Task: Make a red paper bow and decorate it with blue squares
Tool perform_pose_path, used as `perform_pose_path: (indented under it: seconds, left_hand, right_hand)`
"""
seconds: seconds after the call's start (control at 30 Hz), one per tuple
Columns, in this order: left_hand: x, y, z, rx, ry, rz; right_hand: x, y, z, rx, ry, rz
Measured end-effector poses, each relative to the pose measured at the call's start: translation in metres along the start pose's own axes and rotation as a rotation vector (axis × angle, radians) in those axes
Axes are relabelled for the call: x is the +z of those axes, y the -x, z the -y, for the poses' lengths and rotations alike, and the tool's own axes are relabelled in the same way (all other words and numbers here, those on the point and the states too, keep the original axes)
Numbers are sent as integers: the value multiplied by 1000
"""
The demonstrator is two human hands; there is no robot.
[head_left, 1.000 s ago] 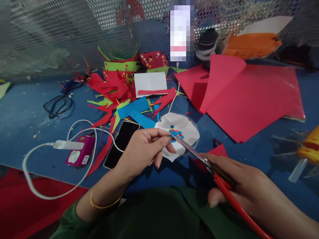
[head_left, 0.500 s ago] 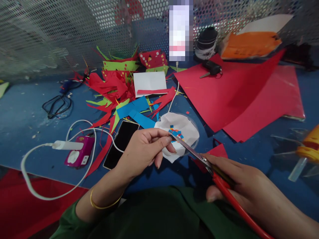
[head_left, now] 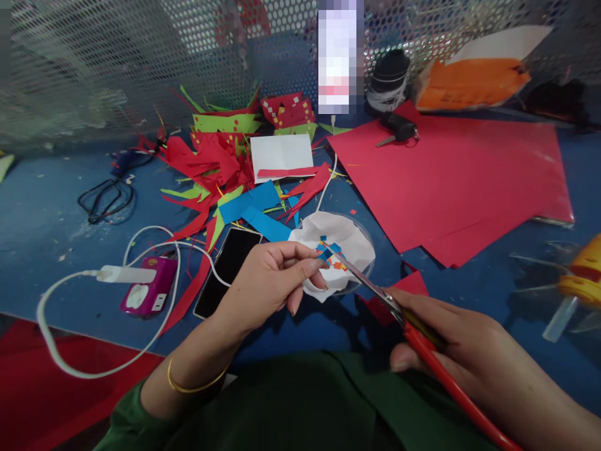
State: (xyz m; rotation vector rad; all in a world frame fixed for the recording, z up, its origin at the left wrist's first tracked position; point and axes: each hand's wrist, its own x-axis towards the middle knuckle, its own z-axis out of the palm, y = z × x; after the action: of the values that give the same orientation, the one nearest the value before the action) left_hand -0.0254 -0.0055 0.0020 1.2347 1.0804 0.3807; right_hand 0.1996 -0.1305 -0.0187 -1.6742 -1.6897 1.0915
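My left hand (head_left: 277, 275) pinches a small blue paper piece (head_left: 325, 255) between thumb and fingers, over the near left edge of a white paper-lined dish (head_left: 359, 244). Small blue and orange paper bits (head_left: 337, 265) lie in the dish. My right hand (head_left: 460, 338) is wrapped round the red handles of long scissors (head_left: 389, 300). The blades point up and left over the dish, their tips beside the blue piece. Whether the blades are parted is hard to tell.
Red sheets (head_left: 469, 181) with a key (head_left: 399, 128) lie at right. A phone (head_left: 228, 272), white cable and purple power adapter (head_left: 153, 285) are at left. Paper scraps (head_left: 206, 163) lie behind. A yellow glue gun (head_left: 585, 275) is at far right.
The scissor tips have shifted slightly relative to the fingertips, and the blue piece shows more clearly. The raised corner of the red sheet has dropped flat.
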Motion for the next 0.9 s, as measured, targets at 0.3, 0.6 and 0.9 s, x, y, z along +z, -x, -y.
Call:
perform_pose_path:
  seconds: [0.3, 0.6, 0.9]
  left_hand:
    - [0, 0, -1, -8, 17, -1]
    - [1, 0, -1, -22, 7, -20]
    - [0, -1, -1, -27, 34, -6]
  right_hand:
    - [0, 1, -1, 45, -41, 31]
    - [-1, -1, 1, 35, -34, 35]
    - [-1, 1, 1, 59, -27, 26]
